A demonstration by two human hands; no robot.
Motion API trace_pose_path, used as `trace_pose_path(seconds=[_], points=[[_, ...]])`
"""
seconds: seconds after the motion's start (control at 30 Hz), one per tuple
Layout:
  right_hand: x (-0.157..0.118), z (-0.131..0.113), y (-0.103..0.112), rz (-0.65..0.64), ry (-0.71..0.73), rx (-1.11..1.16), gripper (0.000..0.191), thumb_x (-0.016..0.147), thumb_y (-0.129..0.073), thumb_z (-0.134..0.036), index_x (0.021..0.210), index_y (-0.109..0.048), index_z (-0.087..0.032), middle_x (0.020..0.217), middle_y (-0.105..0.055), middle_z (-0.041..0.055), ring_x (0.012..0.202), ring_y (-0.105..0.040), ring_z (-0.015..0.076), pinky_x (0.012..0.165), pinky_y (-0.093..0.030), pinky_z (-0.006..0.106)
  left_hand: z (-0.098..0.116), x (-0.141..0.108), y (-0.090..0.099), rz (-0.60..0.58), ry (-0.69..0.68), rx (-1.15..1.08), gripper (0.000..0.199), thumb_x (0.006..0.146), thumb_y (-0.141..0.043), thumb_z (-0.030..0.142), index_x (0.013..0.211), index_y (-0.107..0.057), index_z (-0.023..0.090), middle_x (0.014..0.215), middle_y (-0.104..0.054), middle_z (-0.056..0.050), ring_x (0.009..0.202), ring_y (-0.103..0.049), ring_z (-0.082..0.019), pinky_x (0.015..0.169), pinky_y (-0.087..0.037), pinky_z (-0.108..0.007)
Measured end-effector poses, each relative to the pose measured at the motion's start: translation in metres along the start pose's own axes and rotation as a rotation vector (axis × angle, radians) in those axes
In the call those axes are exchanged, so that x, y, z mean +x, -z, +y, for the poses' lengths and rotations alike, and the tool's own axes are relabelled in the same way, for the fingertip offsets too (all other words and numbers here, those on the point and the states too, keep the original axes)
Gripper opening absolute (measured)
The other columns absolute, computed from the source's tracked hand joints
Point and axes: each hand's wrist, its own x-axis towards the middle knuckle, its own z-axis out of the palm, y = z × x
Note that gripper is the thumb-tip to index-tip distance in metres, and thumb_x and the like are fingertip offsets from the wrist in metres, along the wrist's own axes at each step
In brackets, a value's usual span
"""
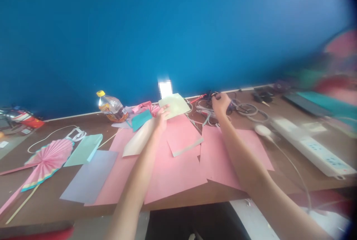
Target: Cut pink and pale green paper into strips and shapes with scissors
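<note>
My left hand is closed on the edge of a pale yellow-green sheet of paper, lifted above the table near the wall. Under that forearm lies a whitish sheet, and a teal piece of paper is just left of the hand. My right hand is at the back of the table, over a tangle of cables. Its fingers are curled at a small dark thing that I cannot make out. Large pink sheets spread beneath both arms, with a smaller pink piece on top.
A bottle with a yellow cap leans at the back left. A pleated pink paper fan, a mint folded paper and a lilac sheet lie left. At right are a white power strip and a round white plug. A blue wall stands behind.
</note>
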Motion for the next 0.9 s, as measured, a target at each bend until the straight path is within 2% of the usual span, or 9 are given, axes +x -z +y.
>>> trace_pose_path(seconds=[0.13,0.33,0.47,0.7,0.8,0.9], points=[[0.000,0.001,-0.001,0.107,-0.065,0.057,0.009,0.071,-0.053,-0.022,0.064,-0.048,-0.022,0.076,-0.059,0.0065,0.078,-0.053,0.0220,0.084,-0.041,0.037,0.000,0.000,0.000,0.015,0.007,0.013,0.046,0.064,-0.067,0.021,0.110,-0.066,0.021,0.105,-0.066,-0.005,0.096,-0.064,-0.019,0.078,-0.054,-0.030],[-0.005,-0.008,0.003,0.164,0.073,0.111,0.015,0.079,-0.048,-0.019,0.065,-0.043,-0.023,0.084,-0.059,0.0089,0.090,-0.055,0.0227,0.088,-0.040,0.037,-0.003,0.002,0.002,0.007,0.007,-0.003,0.048,0.063,-0.068,0.020,0.111,-0.066,0.021,0.108,-0.066,-0.005,0.097,-0.064,-0.020,0.076,-0.054,-0.029],[-0.006,-0.014,0.007,0.252,0.168,0.120,0.016,0.085,-0.044,-0.019,0.069,-0.045,-0.022,0.096,-0.058,0.0118,0.098,-0.056,0.0230,0.091,-0.039,0.038,-0.002,0.002,0.001,0.008,0.007,-0.024,0.049,0.062,-0.069,0.020,0.111,-0.067,0.021,0.110,-0.067,-0.005,0.098,-0.065,-0.021,0.079,-0.054,-0.030],[0.009,-0.031,0.021,0.318,0.164,0.126,0.015,0.090,-0.042,-0.022,0.079,-0.052,-0.020,0.099,-0.056,0.0129,0.107,-0.054,0.0258,0.093,-0.040,0.043,-0.007,0.004,0.005,0.001,-0.004,-0.029,0.051,0.064,-0.069,0.022,0.114,-0.066,0.021,0.110,-0.068,-0.006,0.097,-0.065,-0.020,0.082,-0.053,-0.032],[0.015,-0.052,0.027,0.301,0.109,0.185,0.018,0.091,-0.040,-0.028,0.084,-0.054,-0.019,0.101,-0.057,0.0131,0.107,-0.055,0.0259,0.090,-0.042,0.042,-0.012,0.008,0.008,-0.012,-0.016,-0.015,0.050,0.064,-0.070,0.022,0.114,-0.067,0.022,0.110,-0.068,-0.006,0.100,-0.064,-0.020,0.086,-0.052,-0.033],[0.008,-0.083,0.027,0.165,0.072,0.385,0.020,0.088,-0.043,-0.034,0.080,-0.054,-0.019,0.098,-0.061,0.0110,0.097,-0.060,0.0227,0.082,-0.047,0.037,-0.011,0.010,0.008,-0.024,-0.038,-0.003,0.044,0.063,-0.074,0.025,0.107,-0.070,0.020,0.108,-0.069,-0.007,0.104,-0.063,-0.022,0.090,-0.049,-0.035]])
